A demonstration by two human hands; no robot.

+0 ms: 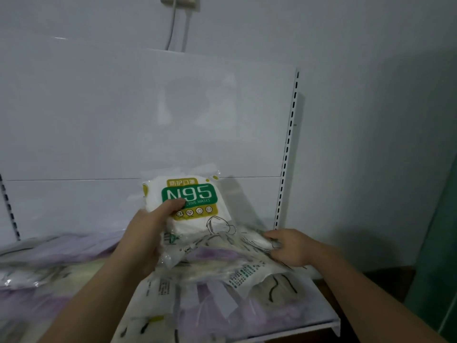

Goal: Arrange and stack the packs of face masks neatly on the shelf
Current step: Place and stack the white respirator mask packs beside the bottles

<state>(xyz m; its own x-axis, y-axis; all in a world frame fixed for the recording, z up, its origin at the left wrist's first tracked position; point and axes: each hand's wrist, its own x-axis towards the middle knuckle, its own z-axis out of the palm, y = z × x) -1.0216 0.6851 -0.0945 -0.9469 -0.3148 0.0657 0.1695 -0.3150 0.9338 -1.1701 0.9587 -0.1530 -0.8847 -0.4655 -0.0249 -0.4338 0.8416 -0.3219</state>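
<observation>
Mask packs [222,288] littering white shelf [329,326], grey wall [371,70]

We see two bare forearms, no sleeves in view. Left hand [146,233], right hand [291,246]: no gloves, rings, watch.

Two hands show: the left hand [146,231] grips one upright N95 mask pack [190,204] by its left edge, the right hand [289,246] pinches one flat pack [257,241] at the far right. One white shelf [321,324] holds a loose heap of clear mask packs [222,280], overlapping too much to count exactly. Two slotted uprights: one right [286,154], one left [8,206]. Two cords [173,28] hang on the far wall
</observation>
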